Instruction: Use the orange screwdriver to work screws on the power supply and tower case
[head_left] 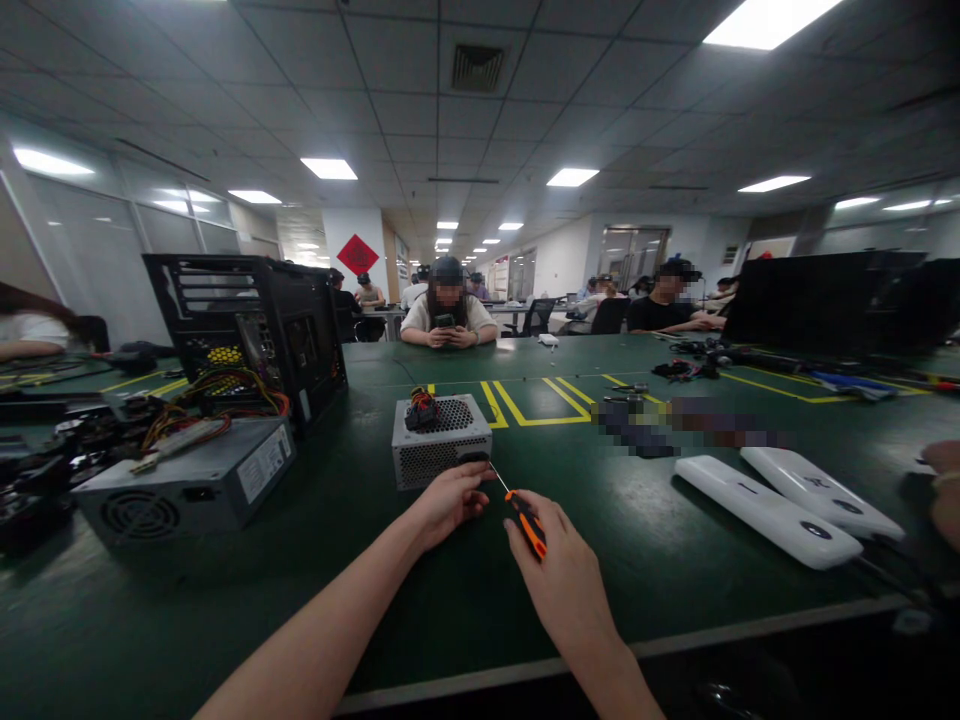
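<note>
A grey metal power supply unit (442, 455) with a perforated case stands in front of me, a bundle of dark and coloured cables (422, 410) on top. My left hand (448, 503) is at its right front corner, fingers curled inward near a small dark part; whatever they pinch is hidden. In my right hand (559, 555) is an orange and black screwdriver (526, 522), gripped by the handle. Its thin shaft points up and left, and the tip ends beside my left fingertips, close to the power supply. Whether the tip touches a screw is too small to tell.
To the left are another power supply (195, 490) and an open black computer case (247, 340). Two white devices (769, 510) lie at right on the green table (637, 630), with tools and cables beyond. A person (448, 315) sits opposite, holding a phone.
</note>
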